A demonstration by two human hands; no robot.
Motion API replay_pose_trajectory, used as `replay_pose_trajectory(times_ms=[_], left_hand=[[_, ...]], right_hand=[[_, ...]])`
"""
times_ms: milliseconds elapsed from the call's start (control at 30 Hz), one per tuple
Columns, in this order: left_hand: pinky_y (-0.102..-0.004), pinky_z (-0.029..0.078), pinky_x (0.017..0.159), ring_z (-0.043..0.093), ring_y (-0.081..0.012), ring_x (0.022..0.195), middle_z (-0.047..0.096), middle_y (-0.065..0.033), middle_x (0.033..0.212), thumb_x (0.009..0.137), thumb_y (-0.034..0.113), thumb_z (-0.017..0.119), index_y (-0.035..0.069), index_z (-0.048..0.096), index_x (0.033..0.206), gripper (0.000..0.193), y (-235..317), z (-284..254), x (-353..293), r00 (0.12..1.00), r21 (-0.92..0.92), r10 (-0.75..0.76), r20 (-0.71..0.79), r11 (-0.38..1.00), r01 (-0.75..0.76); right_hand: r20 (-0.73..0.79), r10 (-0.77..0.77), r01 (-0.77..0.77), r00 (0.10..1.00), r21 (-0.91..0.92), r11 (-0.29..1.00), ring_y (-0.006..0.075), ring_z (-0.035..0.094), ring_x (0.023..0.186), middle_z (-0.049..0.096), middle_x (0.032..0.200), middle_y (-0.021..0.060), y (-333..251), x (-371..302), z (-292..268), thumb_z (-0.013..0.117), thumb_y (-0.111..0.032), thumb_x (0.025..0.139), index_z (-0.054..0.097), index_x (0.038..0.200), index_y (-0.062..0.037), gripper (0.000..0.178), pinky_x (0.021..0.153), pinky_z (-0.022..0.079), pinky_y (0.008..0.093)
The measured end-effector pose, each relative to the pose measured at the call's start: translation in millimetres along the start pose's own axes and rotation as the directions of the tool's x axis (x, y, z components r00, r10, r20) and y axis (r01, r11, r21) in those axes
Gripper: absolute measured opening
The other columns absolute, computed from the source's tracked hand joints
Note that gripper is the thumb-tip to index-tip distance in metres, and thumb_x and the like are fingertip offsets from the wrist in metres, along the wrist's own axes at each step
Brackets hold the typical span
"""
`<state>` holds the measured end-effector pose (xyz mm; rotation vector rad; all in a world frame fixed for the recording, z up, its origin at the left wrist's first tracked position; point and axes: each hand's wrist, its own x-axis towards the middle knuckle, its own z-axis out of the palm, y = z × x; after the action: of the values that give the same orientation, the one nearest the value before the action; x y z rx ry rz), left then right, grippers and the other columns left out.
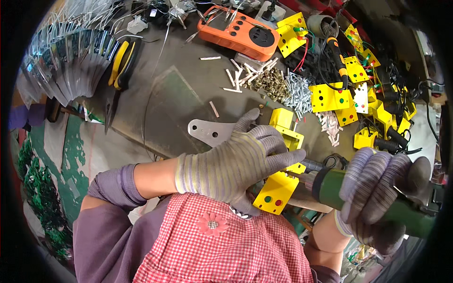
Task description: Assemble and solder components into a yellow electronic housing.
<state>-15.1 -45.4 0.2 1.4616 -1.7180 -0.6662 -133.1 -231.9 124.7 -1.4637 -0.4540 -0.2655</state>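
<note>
The dark tabletop [188,61] spreads across the view, with a fan of shiny silver strips [66,61] at ten o'clock and an orange meter [231,30] at twelve. At four o'clock the right hand [375,188] curls its fingers firmly around a green power screwdriver [330,188], whose nose points at the workpiece; whether its tip touches a fastener is too small to tell. That workpiece, a yellow housing [281,118], sits just off centre towards three o'clock, and the left hand [231,162] lies half open across it, fingers spread, steadying it. At the housing's six o'clock end, a yellow button panel [273,186] already carries one green and one red button, so that part looks done. Fastening appears under way, but the fingers hide the join, and how many screws are seated cannot be told. A grey metal plate [212,133], at the housing's nine o'clock, lies loose on the tabletop. More yellow panels [328,96] gather at two o'clock, some wired, suggesting further units remain. Smallest are the loose silver screws [298,94] and brass fasteners [269,84], between one and two o'clock, seemingly plenty yet unused.
</note>
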Motion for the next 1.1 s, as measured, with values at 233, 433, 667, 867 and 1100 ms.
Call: replay_pose_trajectory(times_ms=[233, 433, 667, 867, 1100], left_hand=[[-0.0705, 0.014, 0.111, 0.045, -0.0352, 0.129, 0.055, -0.0131, 0.127, 0.052, 0.052, 0.089, 0.013, 0.036, 0.151, 0.12, -5, -3, -3, 1.0, 0.049, 0.022, -0.016, 0.999, -0.021], [-0.071, 0.016, 0.111, 0.046, -0.0359, 0.128, 0.056, -0.0142, 0.127, 0.052, 0.052, 0.089, 0.012, 0.036, 0.151, 0.119, -5, -3, 1, 1.0, -0.046, -0.022, 0.016, 0.999, 0.023], [-0.0701, 0.018, 0.111, 0.046, -0.0343, 0.129, 0.055, -0.0122, 0.126, 0.052, 0.053, 0.088, 0.012, 0.044, 0.146, 0.111, -6, -1, 2, 1.0, 0.054, 0.028, 0.011, 0.998, -0.029], [-0.0663, 0.021, 0.112, 0.047, -0.0313, 0.128, 0.056, -0.0089, 0.125, 0.053, 0.053, 0.086, 0.015, 0.054, 0.137, 0.097, -13, 2, 6, 0.995, 0.04, 0.082, 0.047, 0.996, -0.084], [-0.0625, 0.023, 0.112, 0.049, -0.0309, 0.127, 0.058, -0.0079, 0.12, 0.053, 0.053, 0.085, 0.012, 0.058, 0.13, 0.09, -9, -1, 8, 0.996, 0.056, 0.076, 0.041, 0.995, -0.078]], right_hand=[[-0.272, 0.001, -0.027, 0.962, -0.091, 0.995, 0.0145, 0.06, 0.047, 0.063, 0.07, 0.002, 14, 0, 24, 0.08, -0.03, 0.082, 0.048, 0.132, 0.0018, 0.067, 0.049, 0.05, 0.0258], [-0.374, -0.089, 0.05, 0.923, -0.112, 0.992, 0.0201, 0.061, 0.05, 0.061, 0.07, 0.005, 24, -18, 19, 0.081, -0.032, 0.08, 0.047, 0.123, 0.0028, 0.064, 0.052, 0.052, 0.0298], [-0.352, 0.116, -0.163, 0.929, -0.107, 0.981, 0.0215, 0.061, 0.051, 0.06, 0.065, 0.0062, 13, 7, 37, 0.082, -0.034, 0.08, 0.048, 0.116, 0.0015, 0.061, 0.052, 0.051, 0.0326], [-0.086, 0.1, -0.094, 0.991, 0.07, 0.993, 0.0195, 0.059, 0.047, 0.06, 0.061, 0.0054, 35, 18, 22, 0.085, -0.037, 0.079, 0.05, 0.119, 0.0026, 0.066, 0.05, 0.05, 0.0336], [-0.137, 0.204, -0.182, 0.969, 0.158, 0.971, 0.0204, 0.061, 0.049, 0.061, 0.063, 0.0059, 25, 10, 22, 0.085, -0.04, 0.079, 0.05, 0.122, 0.0034, 0.071, 0.052, 0.051, 0.0348]])
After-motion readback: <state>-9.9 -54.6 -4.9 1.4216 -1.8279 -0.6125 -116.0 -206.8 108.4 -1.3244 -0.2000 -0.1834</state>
